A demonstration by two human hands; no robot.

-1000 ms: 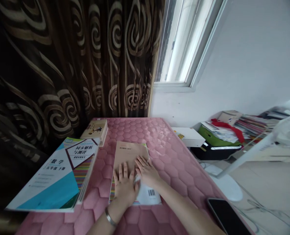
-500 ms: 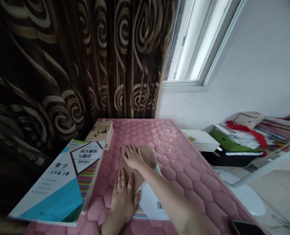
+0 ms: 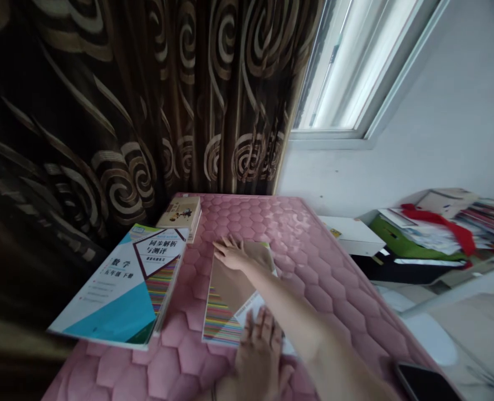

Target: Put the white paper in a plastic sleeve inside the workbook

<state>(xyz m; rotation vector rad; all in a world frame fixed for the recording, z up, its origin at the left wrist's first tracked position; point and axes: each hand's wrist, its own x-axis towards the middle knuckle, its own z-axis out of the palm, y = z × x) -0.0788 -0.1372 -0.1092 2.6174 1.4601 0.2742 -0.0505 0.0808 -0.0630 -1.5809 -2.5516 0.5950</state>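
Note:
A thin workbook (image 3: 230, 287), brown with a striped corner and a white section, lies flat on the pink quilted table cover (image 3: 175, 362). My right hand (image 3: 231, 254) rests on its top left part, fingers spread. Over the lower right edge of the workbook is my left hand (image 3: 260, 348), fingers stretched out and a little blurred. My right forearm covers part of the book's right side. To the left lies a stack of larger books topped by a white and blue maths workbook (image 3: 100, 295).
Small tan books (image 3: 180, 214) sit behind the maths stack. A dark phone (image 3: 426, 381) lies at the lower right edge. Beyond the table are a white box (image 3: 351, 234) and a green container (image 3: 405, 239) heaped with papers. A patterned curtain (image 3: 213, 100) hangs at the back.
My left hand has slid right and down, from the workbook's left edge to its lower right, uncovering the striped corner. My right hand stays near the top. The view has shifted slightly.

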